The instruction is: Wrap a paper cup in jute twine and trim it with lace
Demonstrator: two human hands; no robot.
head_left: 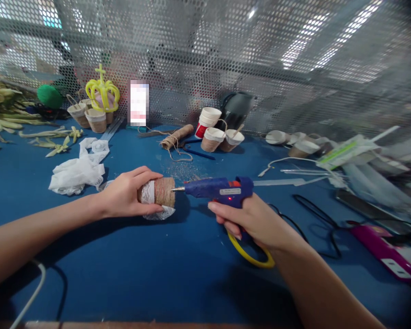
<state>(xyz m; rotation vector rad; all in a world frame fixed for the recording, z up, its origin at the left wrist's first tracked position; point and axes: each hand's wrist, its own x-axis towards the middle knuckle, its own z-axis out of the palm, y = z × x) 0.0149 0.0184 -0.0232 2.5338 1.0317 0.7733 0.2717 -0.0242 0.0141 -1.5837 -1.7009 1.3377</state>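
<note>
My left hand (132, 193) is wrapped round a twine-covered cup (165, 192) lying on its side, with a white lace ribbon (147, 193) round part of it. Some of the lace hangs below the cup. In my right hand (250, 221) is a blue hot glue gun (212, 189), its red light lit. The metal nozzle points left and meets or nearly meets the twine. A clear glue stick (277, 182) sticks out of its back. Yellow-handled scissors (250, 256) show beneath my right hand; whether the fingers also hold them I cannot tell.
A heap of white lace (77, 176) lies left of my left hand. Behind stand small twine-wrapped cups (212, 139), a twine roll (178, 136) and a yellow crown-shaped piece (102, 93). Black cords and a purple power strip (383, 251) lie right. A perforated metal screen (192, 59) closes the back.
</note>
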